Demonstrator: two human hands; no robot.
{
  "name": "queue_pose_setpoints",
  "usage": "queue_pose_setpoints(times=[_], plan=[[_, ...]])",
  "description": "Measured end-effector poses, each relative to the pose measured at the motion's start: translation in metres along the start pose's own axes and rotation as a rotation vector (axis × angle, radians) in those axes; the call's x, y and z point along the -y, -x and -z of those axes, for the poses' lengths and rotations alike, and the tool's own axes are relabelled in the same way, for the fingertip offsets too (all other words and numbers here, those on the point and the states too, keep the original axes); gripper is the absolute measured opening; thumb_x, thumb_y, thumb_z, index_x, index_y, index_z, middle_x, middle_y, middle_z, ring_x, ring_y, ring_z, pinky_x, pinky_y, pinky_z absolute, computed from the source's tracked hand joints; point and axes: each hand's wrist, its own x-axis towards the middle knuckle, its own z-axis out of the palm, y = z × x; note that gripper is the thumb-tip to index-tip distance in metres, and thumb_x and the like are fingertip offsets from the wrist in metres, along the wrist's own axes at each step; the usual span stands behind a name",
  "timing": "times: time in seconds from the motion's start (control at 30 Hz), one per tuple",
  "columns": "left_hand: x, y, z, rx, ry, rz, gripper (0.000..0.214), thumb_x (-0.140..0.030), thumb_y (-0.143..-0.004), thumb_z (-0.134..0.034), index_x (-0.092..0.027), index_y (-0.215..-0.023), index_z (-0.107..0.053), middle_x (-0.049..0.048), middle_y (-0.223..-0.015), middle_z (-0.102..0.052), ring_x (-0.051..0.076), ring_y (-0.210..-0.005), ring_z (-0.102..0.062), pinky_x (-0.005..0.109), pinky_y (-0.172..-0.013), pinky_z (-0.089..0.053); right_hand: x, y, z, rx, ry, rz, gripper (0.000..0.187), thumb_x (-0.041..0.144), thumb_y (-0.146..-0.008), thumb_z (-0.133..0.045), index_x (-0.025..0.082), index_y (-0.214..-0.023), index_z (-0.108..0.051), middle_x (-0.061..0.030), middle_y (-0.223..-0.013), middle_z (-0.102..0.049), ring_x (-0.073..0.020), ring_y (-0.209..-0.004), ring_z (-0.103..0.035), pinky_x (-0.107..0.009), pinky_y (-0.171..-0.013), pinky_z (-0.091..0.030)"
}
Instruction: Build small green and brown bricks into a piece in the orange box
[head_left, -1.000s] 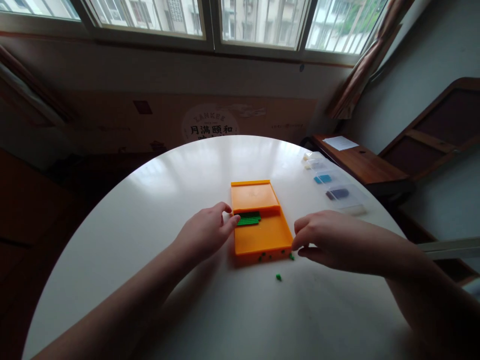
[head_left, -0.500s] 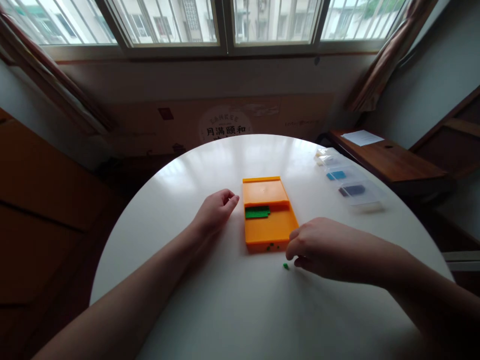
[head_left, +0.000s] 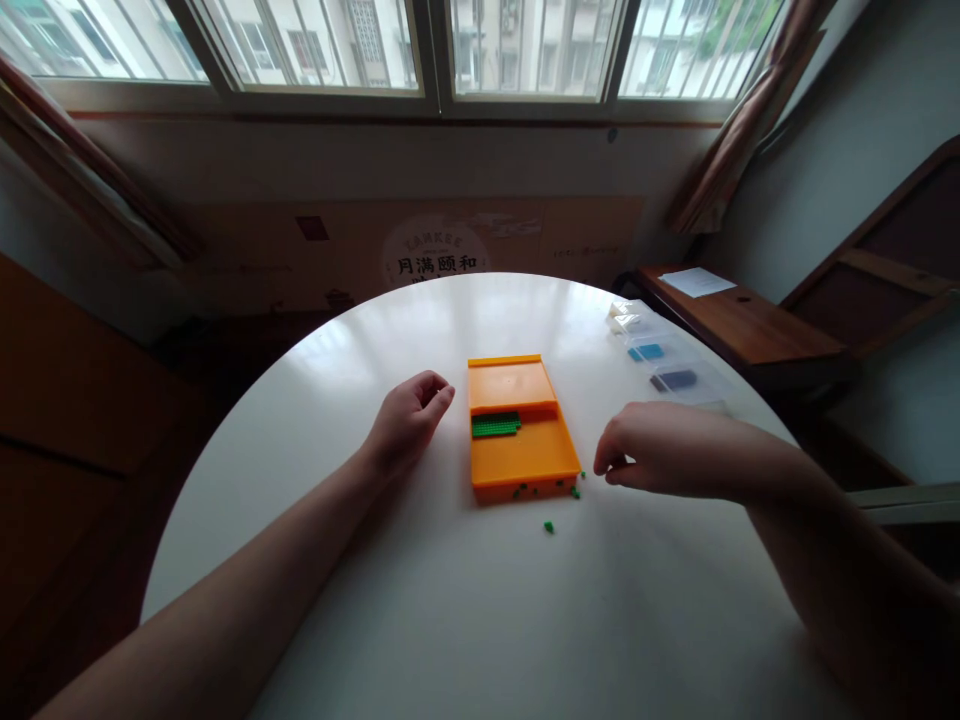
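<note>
An orange tray (head_left: 525,458) lies in the middle of a round white table (head_left: 420,600). A small green studded plate (head_left: 495,425) rests in its left part. Tiny green pieces (head_left: 550,526) are scattered at the tray's near edge and on the table just in front. My left hand (head_left: 409,420) rests on the table left of the tray, fingers loosely curled, holding nothing I can see. My right hand (head_left: 645,450) hovers just right of the tray's near corner, fingertips pinched together; whether a piece is between them is hidden.
Clear plastic bags (head_left: 667,365) with blue, dark and white pieces lie at the table's far right edge. A wooden desk (head_left: 742,320) with a sheet of paper stands beyond. Windows and curtains are behind the table.
My right hand has lifted from the table in front of the tray and moved right. My left hand drew back from the tray's edge and curled.
</note>
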Motion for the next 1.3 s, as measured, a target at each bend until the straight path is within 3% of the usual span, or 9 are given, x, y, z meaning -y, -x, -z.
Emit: queue_pose_setpoints(times=[0.3, 0.47, 0.53, 0.63, 0.7, 0.73, 0.93, 1.13, 1.3], plan=[[-0.001, -0.001, 0.001, -0.002, -0.064, -0.033, 0.026, -0.041, -0.086, -0.052, -0.018, -0.077, -0.056, -0.0054, -0.056, -0.049, 0.009, -0.051, -0.044, 0.021, -0.051, -0.034, 0.007, 0.007, 0.003, 0.030, -0.057, 0.047, 0.032, 0.024, -0.078, -0.057, 0.036, -0.103, -0.074, 0.0024, -0.096, -0.073, -0.0174, -0.086, -0.065, -0.026, -0.071, -0.042], [-0.020, 0.009, 0.004, 0.008, -0.247, -0.229, 0.022, -0.035, -0.087, -0.051, -0.017, -0.077, -0.058, -0.0063, -0.054, -0.045, 0.008, -0.048, -0.039, 0.020, -0.049, -0.031, 0.004, 0.005, 0.000, 0.041, -0.047, 0.082, 0.035, 0.024, -0.080, -0.056, 0.037, -0.108, -0.072, 0.0022, -0.099, -0.073, -0.0188, -0.087, -0.065, -0.028, -0.072, -0.042], [-0.032, 0.017, 0.007, 0.101, -0.323, -0.363, 0.018, -0.031, -0.088, -0.052, -0.018, -0.081, -0.060, -0.0059, -0.054, -0.047, 0.007, -0.047, -0.039, 0.019, -0.050, -0.032, 0.005, 0.006, 0.000, 0.052, -0.045, 0.087, 0.036, 0.025, -0.080, -0.055, 0.038, -0.110, -0.071, 0.0024, -0.099, -0.073, -0.0187, -0.086, -0.065, -0.027, -0.071, -0.042], [-0.050, 0.029, 0.011, 0.343, -0.427, -0.564, 0.015, -0.025, -0.087, -0.052, -0.019, -0.081, -0.065, -0.0015, -0.065, -0.060, 0.008, -0.053, -0.048, 0.020, -0.053, -0.033, 0.006, 0.007, 0.002, 0.057, -0.039, 0.080, 0.036, 0.025, -0.080, -0.055, 0.038, -0.109, -0.071, 0.0021, -0.098, -0.073, -0.0185, -0.084, -0.065, -0.027, -0.070, -0.042], [-0.058, 0.036, 0.012, 0.521, -0.488, -0.628, 0.015, -0.021, -0.087, -0.052, -0.022, -0.083, -0.067, -0.0006, -0.071, -0.065, 0.009, -0.056, -0.053, 0.020, -0.053, -0.033, 0.007, 0.009, 0.003, 0.048, -0.040, 0.065, 0.036, 0.025, -0.079, -0.055, 0.037, -0.109, -0.071, 0.0021, -0.098, -0.073, -0.0186, -0.085, -0.066, -0.027, -0.070, -0.041], [-0.060, 0.038, 0.012, 0.553, -0.510, -0.643, 0.017, -0.021, -0.088, -0.051, -0.023, -0.083, -0.067, -0.0006, -0.072, -0.066, 0.009, -0.057, -0.054, 0.021, -0.052, -0.032, 0.007, 0.009, 0.003, 0.046, -0.044, 0.060, 0.036, 0.024, -0.079, -0.055, 0.038, -0.109, -0.071, 0.0023, -0.099, -0.073, -0.0186, -0.085, -0.066, -0.027, -0.070, -0.041], [-0.065, 0.043, 0.008, 0.669, -0.524, -0.624, 0.022, -0.017, -0.086, -0.053, -0.028, -0.091, -0.071, -0.0012, -0.076, -0.071, 0.011, -0.061, -0.061, 0.021, -0.055, -0.036, 0.007, 0.009, 0.001, 0.020, -0.040, 0.096, 0.038, 0.024, -0.079, -0.054, 0.040, -0.109, -0.071, 0.0029, -0.100, -0.073, -0.0176, -0.083, -0.066, -0.025, -0.068, -0.040], [-0.064, 0.044, 0.004, 0.712, -0.526, -0.587, 0.028, -0.020, -0.085, -0.057, -0.036, -0.103, -0.071, -0.0027, -0.081, -0.073, 0.013, -0.064, -0.064, 0.023, -0.058, -0.039, 0.014, 0.009, 0.004, 0.022, -0.006, 0.131, 0.041, 0.020, -0.080, -0.054, 0.040, -0.112, -0.070, 0.0005, -0.094, -0.073, -0.0153, -0.073, -0.064, -0.024, -0.062, -0.037], [-0.064, 0.044, 0.002, 0.726, -0.531, -0.578, 0.027, -0.022, -0.085, -0.058, -0.036, -0.104, -0.071, -0.0014, -0.080, -0.074, 0.014, -0.064, -0.064, 0.023, -0.059, -0.039, 0.015, 0.008, 0.003, 0.036, 0.003, 0.143, 0.040, 0.020, -0.082, -0.054, 0.040, -0.114, -0.069, 0.0002, -0.097, -0.073, -0.0149, -0.076, -0.064, -0.024, -0.064, -0.038]])
